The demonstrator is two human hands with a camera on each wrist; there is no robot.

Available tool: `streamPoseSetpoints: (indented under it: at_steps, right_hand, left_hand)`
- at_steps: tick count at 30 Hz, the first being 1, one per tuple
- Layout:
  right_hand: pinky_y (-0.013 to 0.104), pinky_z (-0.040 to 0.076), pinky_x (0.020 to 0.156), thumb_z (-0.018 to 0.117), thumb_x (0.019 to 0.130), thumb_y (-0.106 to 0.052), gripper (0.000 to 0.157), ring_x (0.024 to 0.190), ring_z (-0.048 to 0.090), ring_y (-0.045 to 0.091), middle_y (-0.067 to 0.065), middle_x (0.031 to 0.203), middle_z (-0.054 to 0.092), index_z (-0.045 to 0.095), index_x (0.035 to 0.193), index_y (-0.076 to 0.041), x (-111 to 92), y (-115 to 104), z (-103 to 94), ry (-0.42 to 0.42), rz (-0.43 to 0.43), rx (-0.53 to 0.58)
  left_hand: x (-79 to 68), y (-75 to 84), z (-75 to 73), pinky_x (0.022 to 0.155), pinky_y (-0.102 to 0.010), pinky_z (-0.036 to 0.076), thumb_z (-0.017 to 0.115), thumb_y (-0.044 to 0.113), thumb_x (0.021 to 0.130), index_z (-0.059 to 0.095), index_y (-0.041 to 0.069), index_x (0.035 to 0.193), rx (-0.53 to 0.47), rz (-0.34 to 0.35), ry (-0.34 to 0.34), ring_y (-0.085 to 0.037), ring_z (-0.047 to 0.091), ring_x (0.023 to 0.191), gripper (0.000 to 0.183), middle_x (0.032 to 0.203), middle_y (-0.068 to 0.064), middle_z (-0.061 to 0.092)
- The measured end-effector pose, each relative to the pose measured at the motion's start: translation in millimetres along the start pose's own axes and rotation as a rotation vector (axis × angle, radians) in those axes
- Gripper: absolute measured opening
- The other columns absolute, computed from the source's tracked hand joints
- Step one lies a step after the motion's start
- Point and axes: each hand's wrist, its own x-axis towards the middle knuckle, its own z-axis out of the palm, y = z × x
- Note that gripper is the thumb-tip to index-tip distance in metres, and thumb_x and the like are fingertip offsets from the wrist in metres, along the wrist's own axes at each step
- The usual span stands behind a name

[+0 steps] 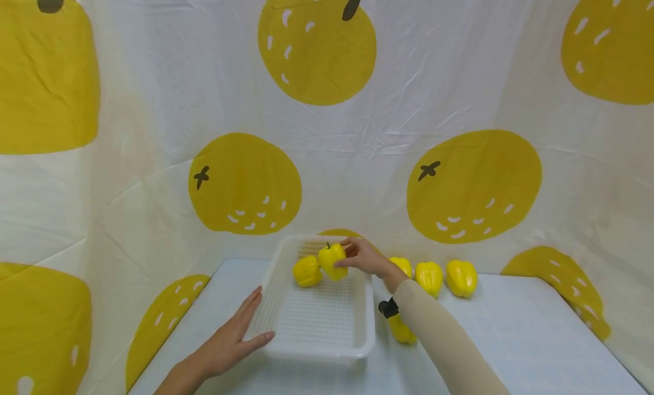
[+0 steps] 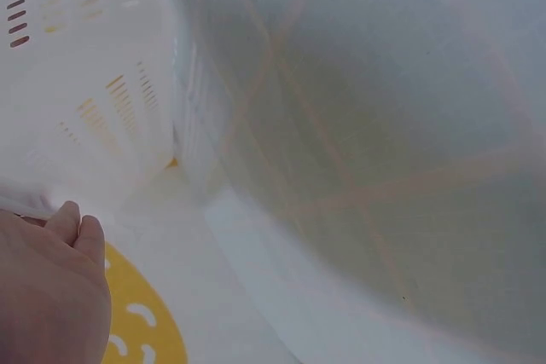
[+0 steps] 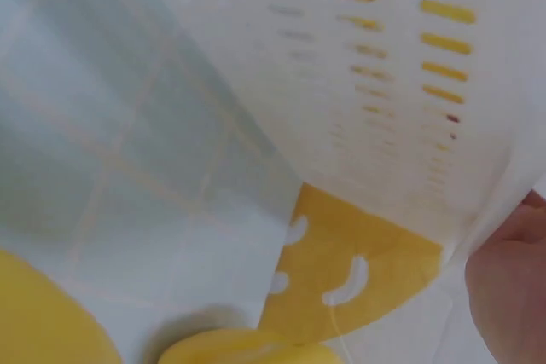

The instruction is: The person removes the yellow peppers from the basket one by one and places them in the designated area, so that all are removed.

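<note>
My right hand (image 1: 364, 256) pinches a yellow bell pepper (image 1: 333, 261) by its side, stem up, over the white plastic basket (image 1: 369, 315). Beside it, a second yellow bell pepper (image 1: 307, 271) lies in the basket's far half. With fingers extended, my left hand (image 1: 232, 341) rests against the basket's left rim, its thumb near the front left corner. In the left wrist view, the fingers of the left hand (image 2: 60, 270) are right at the rim. The right wrist view shows only part of the right hand (image 3: 512, 287); its pepper is hidden behind the basket wall.
Several more yellow bell peppers, among them a rear one (image 1: 461, 278) and a nearer one (image 1: 402, 328) partly behind the right forearm, lie right of the basket. The table has a pale blue checked cover (image 1: 516, 327). A white curtain (image 1: 357, 173) with yellow fruit prints hangs behind.
</note>
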Motion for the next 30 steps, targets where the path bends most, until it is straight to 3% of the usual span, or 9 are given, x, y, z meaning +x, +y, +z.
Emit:
streamPoseSetpoints:
  at_steps: [9, 18, 25, 30]
  right_hand:
    - [0.055, 0.050, 0.104, 0.082, 0.088, -0.038, 0.073, 0.103, 0.068, 0.027, 0.019, 0.125, 0.062, 0.051, 0.144, -0.003, -2, 1, -5.3, 0.108, 0.126, 0.156]
    - [0.054, 0.048, 0.107, 0.081, 0.089, -0.038, 0.076, 0.102, 0.071, 0.026, 0.021, 0.129, 0.062, 0.048, 0.146, -0.001, -24, -15, -20.7, 0.103, 0.176, 0.205]
    - [0.044, 0.055, 0.100, 0.081, 0.090, -0.033, 0.070, 0.099, 0.069, 0.024, 0.021, 0.126, 0.060, 0.050, 0.142, 0.003, -46, -27, -26.6, 0.126, 0.233, 0.204]
    - [0.045, 0.055, 0.099, 0.080, 0.090, -0.033, 0.070, 0.098, 0.070, 0.025, 0.024, 0.126, 0.059, 0.050, 0.140, 0.006, -62, -33, -31.7, 0.119, 0.223, 0.181]
  left_hand:
    - [-0.2, 3.4, -0.3, 0.118, -0.065, 0.023, 0.058, 0.068, 0.094, 0.013, 0.011, 0.165, -0.001, -0.003, -0.013, -0.035, 0.018, 0.156, 0.102, 0.173, -0.006, 0.005]
    - [-0.4, 4.7, -3.2, 0.118, -0.065, 0.024, 0.057, 0.069, 0.093, 0.014, 0.011, 0.165, 0.022, -0.004, -0.006, -0.036, 0.020, 0.155, 0.102, 0.173, -0.007, 0.007]
    - [-0.4, 4.4, -3.2, 0.118, -0.066, 0.024, 0.057, 0.069, 0.094, 0.012, 0.011, 0.165, 0.014, -0.018, -0.022, -0.037, 0.019, 0.155, 0.103, 0.173, -0.007, 0.006]
    - [-0.5, 4.5, -2.4, 0.118, -0.065, 0.024, 0.057, 0.070, 0.093, 0.013, 0.011, 0.165, 0.023, -0.016, -0.016, -0.036, 0.018, 0.155, 0.103, 0.173, -0.006, 0.006]
